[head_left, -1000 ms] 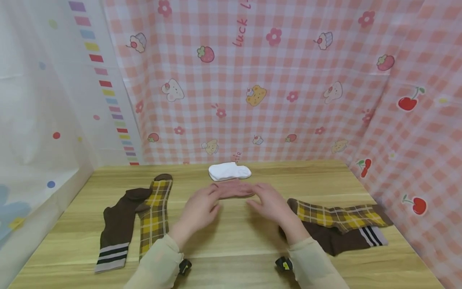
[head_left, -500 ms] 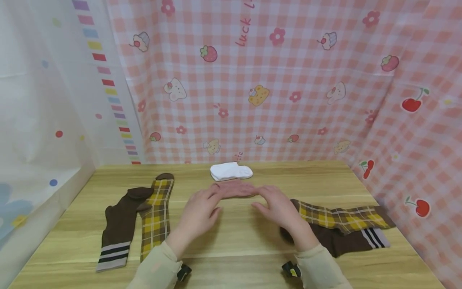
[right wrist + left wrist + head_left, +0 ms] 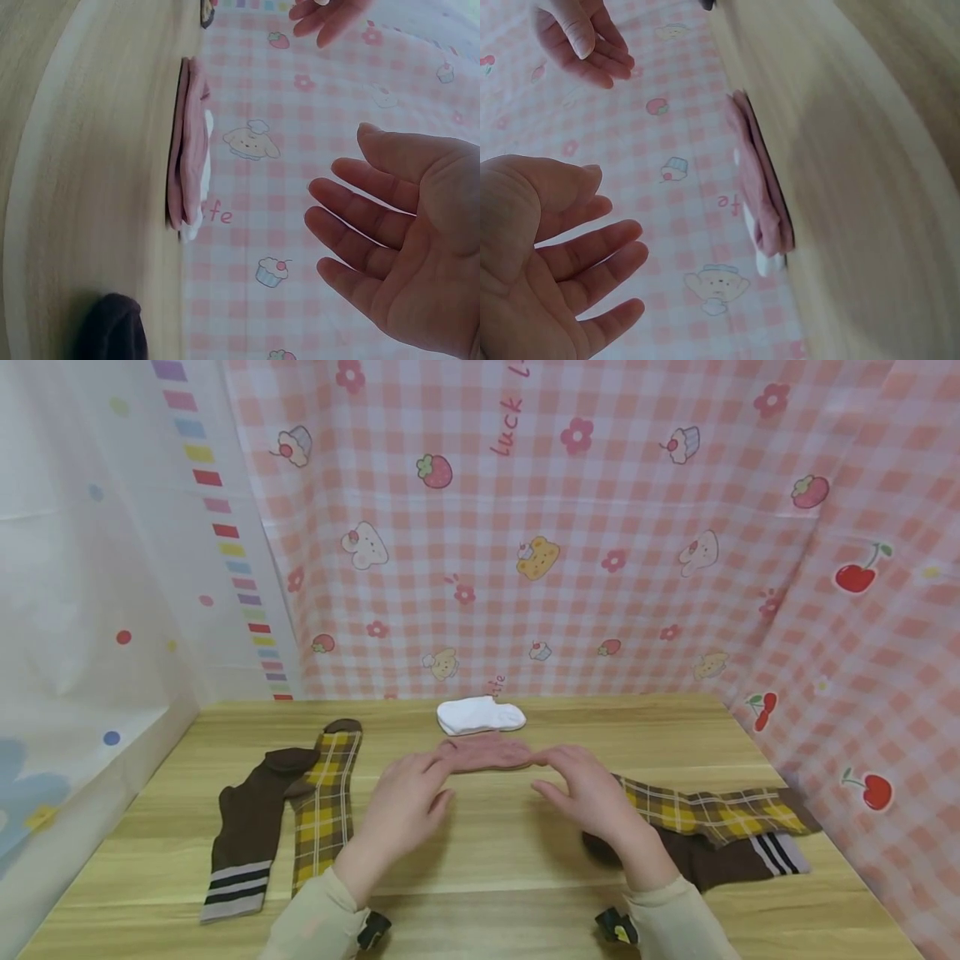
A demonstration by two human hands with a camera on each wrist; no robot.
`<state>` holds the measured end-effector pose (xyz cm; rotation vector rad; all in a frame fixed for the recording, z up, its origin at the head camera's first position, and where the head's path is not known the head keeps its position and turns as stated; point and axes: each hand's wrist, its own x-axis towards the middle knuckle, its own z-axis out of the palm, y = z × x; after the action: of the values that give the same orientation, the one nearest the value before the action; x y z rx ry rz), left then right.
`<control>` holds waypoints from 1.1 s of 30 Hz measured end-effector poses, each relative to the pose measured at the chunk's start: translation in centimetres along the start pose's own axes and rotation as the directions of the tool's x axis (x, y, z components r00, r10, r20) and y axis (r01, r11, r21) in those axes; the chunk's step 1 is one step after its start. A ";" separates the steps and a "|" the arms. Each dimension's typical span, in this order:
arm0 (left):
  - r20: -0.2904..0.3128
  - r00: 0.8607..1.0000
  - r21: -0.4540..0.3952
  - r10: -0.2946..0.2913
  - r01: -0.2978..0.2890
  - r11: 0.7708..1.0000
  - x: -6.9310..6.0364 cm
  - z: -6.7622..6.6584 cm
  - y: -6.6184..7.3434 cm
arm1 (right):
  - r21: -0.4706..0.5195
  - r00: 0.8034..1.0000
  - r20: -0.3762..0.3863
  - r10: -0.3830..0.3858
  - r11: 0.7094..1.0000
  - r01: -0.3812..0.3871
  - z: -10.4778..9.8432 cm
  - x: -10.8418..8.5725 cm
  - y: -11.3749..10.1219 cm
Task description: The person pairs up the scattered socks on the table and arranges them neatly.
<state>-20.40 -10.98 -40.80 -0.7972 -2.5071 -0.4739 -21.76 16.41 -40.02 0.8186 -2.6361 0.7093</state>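
A pair of dusty-pink socks (image 3: pixel 487 753) lies flat and stacked at the middle back of the table, just in front of white ankle socks (image 3: pixel 480 716). My left hand (image 3: pixel 405 806) hovers near the pink pair's left end, fingers relaxed and holding nothing. Near the right end hovers my right hand (image 3: pixel 592 797), also with loose, bare fingers. Both wrist views show a gap between each hand and the pink socks (image 3: pixel 761 180). The right forearm partly covers a brown sock (image 3: pixel 675 856) with a striped cuff and a yellow plaid sock (image 3: pixel 712 814).
On the left lie another brown striped-cuff sock (image 3: pixel 251 810) and a plaid sock (image 3: pixel 322 810), their upper parts touching. A pink checked cloth (image 3: pixel 480 568) hangs behind the wooden table (image 3: pixel 495 860) and along its right side. White dotted cloth (image 3: pixel 90 610) hangs at the left.
My hands have drawn slightly apart, the left one leftward and the right one rightward. The view has shifted a little, while the socks keep their places.
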 end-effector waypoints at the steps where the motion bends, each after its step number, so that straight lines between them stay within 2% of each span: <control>1: -0.002 1.000 0.004 0.002 -0.002 1.000 0.0 -0.1 0.1 | 0.001 1.000 -0.002 0.000 1.000 0.000 -0.1 -0.1 0.0; 9: -0.036 0.999 0.007 0.039 -0.039 0.999 0.5 -0.4 0.7 | 0.009 0.999 -0.016 0.028 1.000 -0.028 -1.6 -0.5 0.2; 18: -0.039 0.998 -0.055 0.047 -0.049 0.997 1.3 0.2 2.0 | 0.013 0.997 -0.049 0.052 0.999 -0.052 -2.9 -1.5 1.3; 21: -0.056 0.995 -0.122 0.084 -0.090 0.988 1.7 0.6 2.3 | 0.013 0.997 -0.061 0.055 0.998 -0.054 -3.2 -2.0 1.6; 24: -0.080 0.987 -0.196 0.136 -0.150 0.969 2.1 1.0 2.8 | 0.007 0.996 -0.074 0.047 0.999 -0.047 -3.4 -2.4 2.0; 27: -0.108 0.980 -0.208 0.168 -0.188 0.960 2.3 1.4 3.1 | -0.004 0.995 -0.085 0.043 0.999 -0.043 -3.6 -2.8 2.4; 30: -0.103 0.982 -0.209 0.157 -0.176 0.962 2.3 1.8 3.5 | -0.011 0.994 -0.092 0.050 0.999 -0.052 -4.0 -3.4 2.7; 33: -0.078 0.990 -0.249 0.121 -0.136 0.959 2.4 2.1 3.9 | -0.020 0.993 -0.093 0.071 0.997 -0.074 -4.6 -4.0 3.0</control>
<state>-20.39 -5.95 -40.62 -1.0184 -2.3484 -0.7722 -19.73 22.78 -38.92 0.6703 -2.5973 0.7162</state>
